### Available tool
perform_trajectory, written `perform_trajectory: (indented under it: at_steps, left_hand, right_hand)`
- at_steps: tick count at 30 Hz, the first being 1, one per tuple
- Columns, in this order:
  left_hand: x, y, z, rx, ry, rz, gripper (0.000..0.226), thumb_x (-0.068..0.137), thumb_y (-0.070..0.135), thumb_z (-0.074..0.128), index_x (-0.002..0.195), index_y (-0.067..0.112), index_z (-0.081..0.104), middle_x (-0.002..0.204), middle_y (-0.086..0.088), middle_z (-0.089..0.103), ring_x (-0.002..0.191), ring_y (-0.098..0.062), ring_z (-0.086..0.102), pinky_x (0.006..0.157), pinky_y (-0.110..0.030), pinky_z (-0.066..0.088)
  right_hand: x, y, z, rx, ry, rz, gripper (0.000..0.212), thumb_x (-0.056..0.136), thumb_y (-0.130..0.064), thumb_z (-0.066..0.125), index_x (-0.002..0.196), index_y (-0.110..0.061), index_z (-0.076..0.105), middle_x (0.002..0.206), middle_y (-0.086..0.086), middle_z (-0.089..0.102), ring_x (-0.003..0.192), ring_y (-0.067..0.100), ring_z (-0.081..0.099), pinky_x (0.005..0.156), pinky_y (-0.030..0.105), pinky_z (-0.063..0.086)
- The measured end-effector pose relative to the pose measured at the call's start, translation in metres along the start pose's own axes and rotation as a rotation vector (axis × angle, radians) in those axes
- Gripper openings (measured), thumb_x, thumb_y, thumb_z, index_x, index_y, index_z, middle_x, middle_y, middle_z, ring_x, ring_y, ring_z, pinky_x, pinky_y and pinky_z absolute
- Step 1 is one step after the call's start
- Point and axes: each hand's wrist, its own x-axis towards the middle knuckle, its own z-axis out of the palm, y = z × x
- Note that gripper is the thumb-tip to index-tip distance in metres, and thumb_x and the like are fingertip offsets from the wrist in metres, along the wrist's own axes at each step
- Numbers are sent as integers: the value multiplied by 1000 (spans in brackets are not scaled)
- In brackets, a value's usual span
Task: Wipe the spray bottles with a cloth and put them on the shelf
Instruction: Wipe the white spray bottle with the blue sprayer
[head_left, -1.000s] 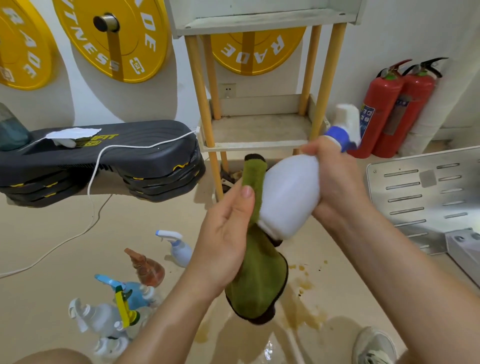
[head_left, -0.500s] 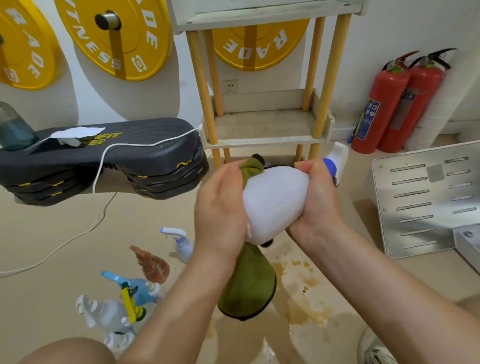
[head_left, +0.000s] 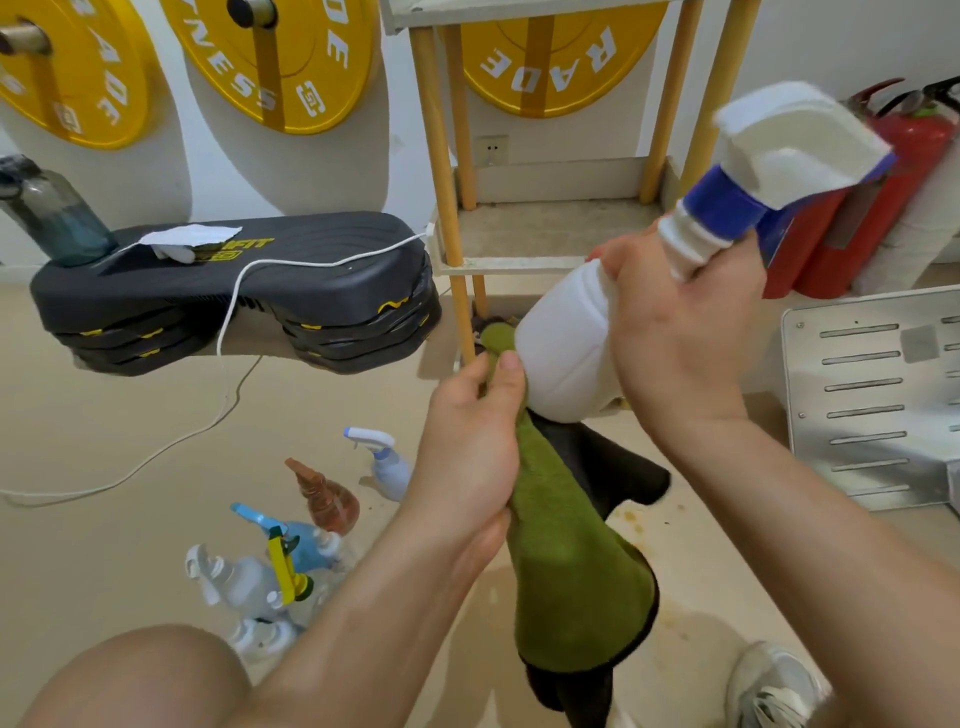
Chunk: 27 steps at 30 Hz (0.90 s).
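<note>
White spray bottle (head_left: 566, 348) held in mid-air in front of the wooden shelf (head_left: 545, 228).
The right hand (head_left: 680, 332) grips its neck; the nozzle now tilts up to the right, nearer the camera than half a second ago. The left hand (head_left: 472, 431), which then covered the bottle's side, pinches the green cloth (head_left: 576, 561) against its base. Other spray bottles (head_left: 291, 545) lie on the floor.

White wall (head_left: 831, 52), three yellow plates (head_left: 270, 62) hung on it, socket (head_left: 492, 149) low behind shelf (head_left: 550, 234). Shelf has pale boards and yellow wood legs, and stands against the wall. Beige floor (head_left: 104, 426), brownish stain (head_left: 631, 517) mid-frame. Black step platform (head_left: 234, 291) on the left, with a white cable (head_left: 226, 317) over it trailing onto the floor. Two red extinguishers (head_left: 914, 145) right of shelf. Slotted metal panel (head_left: 872, 405) at right edge.
</note>
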Motion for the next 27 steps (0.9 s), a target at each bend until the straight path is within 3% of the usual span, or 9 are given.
perform_trajectory:
  at_steps: [3,7,11,13,15,18,21,23,27]
  left_hand:
    - [2,-2,-9,195,-10,113,35,104,30,44,105,3,67,102,-19,72,100,-27,68,94,-51,52]
    - [10,5,-25,333,-6,14,37,94,35,50,82,1,57,85,-27,63,77,-23,56,71,-38,40]
    - [5,7,-23,-221,-253,-420,45,90,40,58,117,3,62,105,-24,59,93,-39,59,84,-44,45]
    - [2,6,-18,-392,-263,-474,57,93,46,53,132,6,59,132,-24,57,123,-44,54,107,-51,40]
    - [4,3,-20,-421,-188,-426,54,96,51,51,131,12,64,137,-19,58,131,-37,51,115,-54,32]
    - [5,10,-24,-76,16,-200,43,100,44,50,101,10,74,105,-17,74,97,-27,70,95,-49,52]
    - [8,19,-31,243,160,87,47,100,40,52,85,-1,67,92,-29,69,80,-24,62,78,-48,52]
    - [7,31,-30,51,160,115,43,100,38,52,88,1,70,95,-25,72,88,-28,67,85,-48,53]
    - [3,50,-15,-371,-181,-1,48,103,36,41,126,0,63,128,-26,62,125,-37,57,111,-52,40]
  right_hand:
    - [-7,6,0,-77,-204,113,28,80,-1,65,68,-20,48,57,-9,50,51,-1,49,51,10,37]
    - [-24,3,2,-36,-401,281,18,71,-12,70,63,-19,56,64,-3,66,62,14,63,60,32,51]
    - [-13,-4,-2,267,-334,503,19,68,-16,61,52,-26,65,80,18,74,75,37,70,77,54,58]
    - [-6,7,-5,433,-227,640,9,65,-17,60,59,-19,66,84,23,72,76,39,68,84,64,54]
    - [-3,13,-4,472,-185,727,30,58,-22,62,83,-5,62,92,26,72,85,45,68,88,70,49]
    - [-3,19,-5,467,-157,788,41,60,-22,61,97,-5,57,95,23,73,85,44,69,86,62,53]
    - [5,25,-13,484,-194,891,35,62,-23,63,94,-13,56,94,16,67,78,31,65,73,51,56]
    - [6,26,-17,516,-324,937,15,65,-17,63,77,-15,55,93,12,66,76,28,64,70,41,54]
    - [-13,11,-6,602,-715,884,15,61,-9,61,72,-14,53,73,3,65,60,18,64,56,28,52]
